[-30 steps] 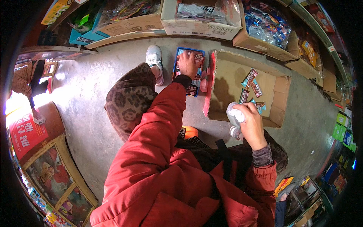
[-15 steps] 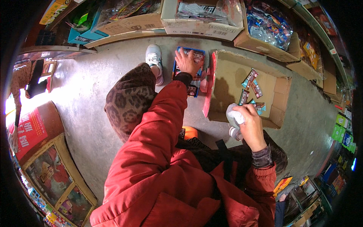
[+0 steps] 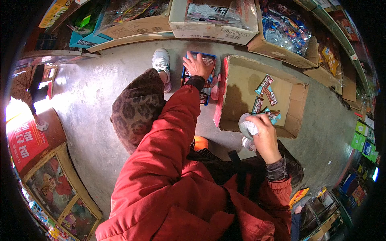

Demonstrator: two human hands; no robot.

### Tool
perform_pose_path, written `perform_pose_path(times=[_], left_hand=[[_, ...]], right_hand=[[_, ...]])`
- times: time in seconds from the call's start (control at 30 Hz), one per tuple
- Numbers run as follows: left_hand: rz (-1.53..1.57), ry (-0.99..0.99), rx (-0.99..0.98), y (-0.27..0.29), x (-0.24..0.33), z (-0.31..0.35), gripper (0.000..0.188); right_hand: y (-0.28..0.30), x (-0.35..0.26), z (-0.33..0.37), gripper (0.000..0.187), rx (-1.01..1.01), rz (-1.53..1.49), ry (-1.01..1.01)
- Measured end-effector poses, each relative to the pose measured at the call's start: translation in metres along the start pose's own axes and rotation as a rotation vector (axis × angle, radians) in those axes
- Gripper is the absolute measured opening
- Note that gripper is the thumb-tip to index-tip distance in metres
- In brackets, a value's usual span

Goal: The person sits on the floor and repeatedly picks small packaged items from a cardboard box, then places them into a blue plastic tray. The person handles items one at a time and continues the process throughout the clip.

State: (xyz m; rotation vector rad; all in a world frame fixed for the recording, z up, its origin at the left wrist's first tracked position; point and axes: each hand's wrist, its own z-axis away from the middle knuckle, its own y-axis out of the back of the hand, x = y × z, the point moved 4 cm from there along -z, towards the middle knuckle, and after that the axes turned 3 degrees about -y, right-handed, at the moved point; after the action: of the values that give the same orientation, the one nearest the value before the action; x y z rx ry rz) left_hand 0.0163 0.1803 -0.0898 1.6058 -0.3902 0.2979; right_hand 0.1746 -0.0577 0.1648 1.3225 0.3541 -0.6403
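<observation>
My left hand point(image 3: 198, 66) lies on a blue-rimmed box point(image 3: 204, 99) of brown-wrapped snack bars, its fingers spread over the wrappers. In my right hand point(image 3: 264, 134) is a bunched whitish cloth point(image 3: 247, 126), gripped between thumb and fingers. That hand is above the near edge of an open cardboard box point(image 3: 241, 118) on the floor. Several brown and light-blue wrapped bars point(image 3: 263, 85) lie loose inside this box, toward its right half. A red flap point(image 3: 219, 94) stands along its left side, next to the blue-rimmed box.
Cardboard boxes point(image 3: 213, 30) of packaged goods line the far side. My left shoe point(image 3: 161, 60) is beside the blue-rimmed box. An orange object point(image 3: 200, 142) sits between my legs. A wooden cabinet point(image 3: 66, 160) with a red sheet point(image 3: 26, 140) on top stands at the left.
The cloth in my right hand has shifted slightly left. My left hand stays on the bars. At the far left, the brown patterned shape has moved, and something pale now shows on the red sheet.
</observation>
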Motion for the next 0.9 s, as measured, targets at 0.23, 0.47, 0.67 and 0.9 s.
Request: perform_pose_path(times=[0.23, 0.47, 0.67, 0.9], left_hand=[[0.086, 0.093, -0.025, 0.0, 0.0, -0.004, 0.074], [0.022, 0.089, -0.029, -0.004, 0.0, -0.003, 0.075], [-0.023, 0.099, -0.02, -0.007, 0.002, -0.002, 0.074], [-0.03, 0.101, -0.032, -0.012, 0.002, -0.002, 0.073]], right_hand=[[0.001, -0.001, 0.0, 0.05, -0.002, 0.007, -0.014], [0.0, 0.0, 0.0, 0.044, 0.002, 0.016, -0.012], [0.0, 0.001, 0.0, 0.043, -0.013, 0.032, -0.005], [0.0, -0.001, -0.001, 0.043, -0.021, 0.043, -0.01]])
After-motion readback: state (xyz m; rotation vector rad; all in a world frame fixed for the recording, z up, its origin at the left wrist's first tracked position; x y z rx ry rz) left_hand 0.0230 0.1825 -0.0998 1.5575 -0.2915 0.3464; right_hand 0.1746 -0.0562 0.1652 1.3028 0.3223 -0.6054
